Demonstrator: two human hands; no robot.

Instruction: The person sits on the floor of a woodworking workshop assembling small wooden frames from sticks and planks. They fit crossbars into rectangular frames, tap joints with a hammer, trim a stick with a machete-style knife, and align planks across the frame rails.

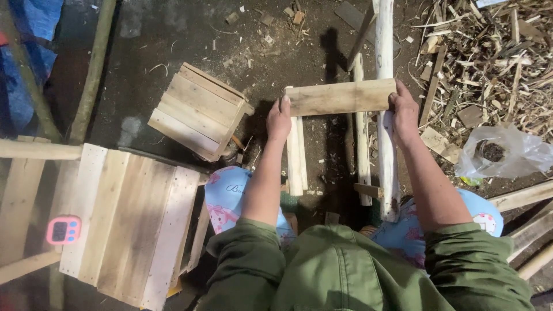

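Observation:
A short flat wooden board lies crosswise on top of upright wooden slats and a pale round pole. My left hand grips the board's left end. My right hand grips its right end, over the pole. A second thin slat runs lengthwise between the slats and the pole. Both arms wear rolled green sleeves.
A small slatted wooden stool stands on the dirt floor at the left of the hands. A larger slatted crate top is at lower left, with a pink timer beside it. Wood scraps and a clear plastic bag lie at right.

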